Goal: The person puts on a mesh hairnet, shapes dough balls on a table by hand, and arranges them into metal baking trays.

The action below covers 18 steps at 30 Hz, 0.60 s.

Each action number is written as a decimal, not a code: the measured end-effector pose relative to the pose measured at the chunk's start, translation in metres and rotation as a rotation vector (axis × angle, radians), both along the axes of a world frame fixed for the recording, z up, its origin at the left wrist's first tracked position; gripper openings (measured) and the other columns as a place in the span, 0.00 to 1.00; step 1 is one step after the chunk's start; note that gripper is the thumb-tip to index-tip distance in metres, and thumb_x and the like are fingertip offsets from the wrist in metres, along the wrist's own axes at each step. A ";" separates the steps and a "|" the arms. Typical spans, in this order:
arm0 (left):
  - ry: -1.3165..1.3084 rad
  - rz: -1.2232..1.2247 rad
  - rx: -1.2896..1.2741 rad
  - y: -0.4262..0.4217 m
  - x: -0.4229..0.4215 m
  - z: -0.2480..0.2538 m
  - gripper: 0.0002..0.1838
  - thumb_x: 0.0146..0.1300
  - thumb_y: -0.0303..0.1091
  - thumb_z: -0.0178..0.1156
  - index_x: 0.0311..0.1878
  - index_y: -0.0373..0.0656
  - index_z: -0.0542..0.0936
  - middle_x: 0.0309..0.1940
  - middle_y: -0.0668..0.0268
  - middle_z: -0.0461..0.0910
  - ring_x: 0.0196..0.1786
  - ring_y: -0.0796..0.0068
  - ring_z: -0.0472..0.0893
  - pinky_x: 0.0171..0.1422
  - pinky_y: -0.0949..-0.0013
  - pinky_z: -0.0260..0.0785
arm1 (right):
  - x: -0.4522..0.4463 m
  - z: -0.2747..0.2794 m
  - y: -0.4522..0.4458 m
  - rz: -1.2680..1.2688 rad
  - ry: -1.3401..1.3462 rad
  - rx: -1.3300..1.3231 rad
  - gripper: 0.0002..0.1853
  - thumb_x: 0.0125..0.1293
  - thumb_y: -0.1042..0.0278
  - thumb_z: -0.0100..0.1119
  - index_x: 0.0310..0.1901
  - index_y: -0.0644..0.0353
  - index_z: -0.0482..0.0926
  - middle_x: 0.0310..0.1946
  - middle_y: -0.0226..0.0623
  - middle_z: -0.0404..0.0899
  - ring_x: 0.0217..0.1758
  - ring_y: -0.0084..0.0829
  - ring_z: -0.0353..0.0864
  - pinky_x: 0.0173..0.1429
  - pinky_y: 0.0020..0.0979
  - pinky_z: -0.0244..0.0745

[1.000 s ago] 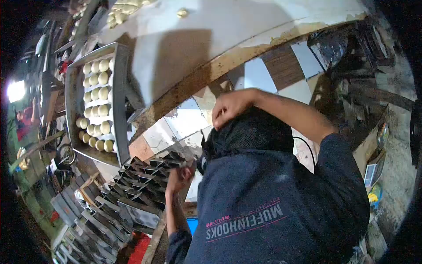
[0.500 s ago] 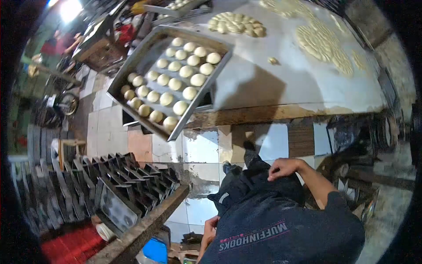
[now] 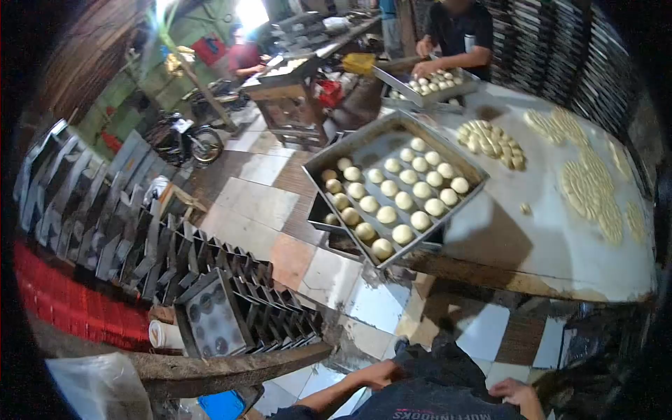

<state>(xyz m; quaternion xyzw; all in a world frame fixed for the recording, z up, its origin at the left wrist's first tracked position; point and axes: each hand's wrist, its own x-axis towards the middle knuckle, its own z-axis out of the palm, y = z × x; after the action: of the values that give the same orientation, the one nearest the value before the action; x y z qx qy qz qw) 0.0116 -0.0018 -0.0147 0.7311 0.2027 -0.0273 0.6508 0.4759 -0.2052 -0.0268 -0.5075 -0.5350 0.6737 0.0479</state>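
My left hand is at my waist against my dark shirt, its fingers mostly hidden. On the other side, my right hand hangs beside the shirt, fingers loosely curled and nothing visible in them. Ahead of both hands, a metal tray with rows of round dough balls rests at the left corner of the worktable, jutting past its edge. Neither hand touches it. Cut dough pieces and flattened coils of dough lie on the tabletop.
Across the table, a co-worker's hands are over another tray of dough balls. Stacked trays and a wooden beam stand on my left. Another person works farther back, near a motorcycle.
My view has tilted up and turned left, bringing the co-worker and back room into sight. My right hand has lowered toward my side; my left hand now shows in front of my waist.
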 end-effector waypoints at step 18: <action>-0.126 -0.339 -0.032 0.063 0.163 -0.067 0.26 0.67 0.52 0.54 0.42 0.32 0.81 0.35 0.44 0.82 0.36 0.50 0.82 0.44 0.51 0.71 | -0.042 0.098 -0.027 -0.859 -0.334 0.243 0.08 0.67 0.71 0.59 0.46 0.63 0.77 0.41 0.34 0.78 0.45 0.28 0.78 0.52 0.32 0.72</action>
<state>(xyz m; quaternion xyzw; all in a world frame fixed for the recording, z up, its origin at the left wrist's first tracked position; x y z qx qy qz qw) 0.1746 0.0617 -0.0815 0.7446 0.0348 -0.0939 0.6600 0.4339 -0.2319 0.0708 -0.7749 -0.3521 0.4345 0.2945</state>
